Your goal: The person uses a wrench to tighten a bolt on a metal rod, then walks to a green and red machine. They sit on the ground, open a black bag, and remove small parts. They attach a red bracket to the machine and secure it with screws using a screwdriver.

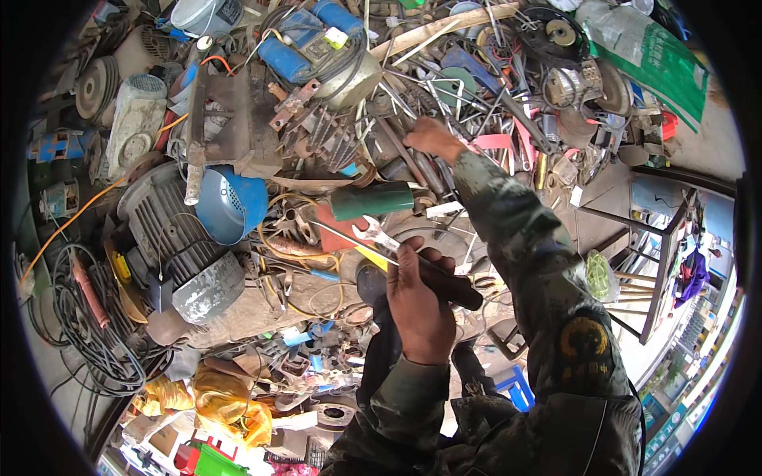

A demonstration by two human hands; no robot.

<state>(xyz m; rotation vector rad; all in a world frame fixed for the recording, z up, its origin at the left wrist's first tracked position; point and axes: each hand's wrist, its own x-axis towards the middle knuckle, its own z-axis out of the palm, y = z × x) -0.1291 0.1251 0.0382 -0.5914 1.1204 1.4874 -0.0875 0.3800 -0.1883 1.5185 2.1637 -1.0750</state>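
Observation:
My left hand (422, 313) is closed around a silver open-ended wrench (373, 232) and a screwdriver with a thick dark handle (452, 287). The thin shaft of the screwdriver slants up to the left beside the wrench jaw. Farther off, my right hand (436, 139) reaches into a heap of metal tools and rods. Its fingers look curled down among the pieces; what they grip, if anything, is hidden. Below that hand lie dark metal bars (405, 151). A dark green cylinder (371, 201) rests just beyond the wrench.
A large finned electric motor (171, 230) and a blue bucket (230, 206) stand on the left, near coiled black cable (99, 341). Blue motors (286, 59) lie at the back. On the right are a metal frame stand (663, 262) and a green sack (651, 67).

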